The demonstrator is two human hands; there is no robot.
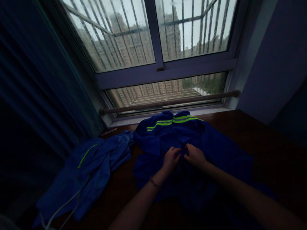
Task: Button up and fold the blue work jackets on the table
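A dark blue jacket (pixel 165 137) with yellow-green stripes across its chest lies spread on a dark brown wooden surface, its collar toward the window. Over its middle, my left hand (pixel 171 157) has its fingers bent and pinched at the front of the fabric. Close beside it, my right hand (pixel 194 155) pinches the jacket's front in the same way, a small gap between the two. The dim light hides the exact bit of cloth between the fingertips. A bracelet (pixel 155 183) circles my left wrist.
A lighter blue garment (pixel 91 166) with one green stripe lies crumpled to the left, a white cable (pixel 63 203) over it. Behind the wooden surface (pixel 223 119) are a horizontal rail (pixel 172 103) and a barred window (pixel 124 68). A dark curtain (pixel 45 80) hangs at left.
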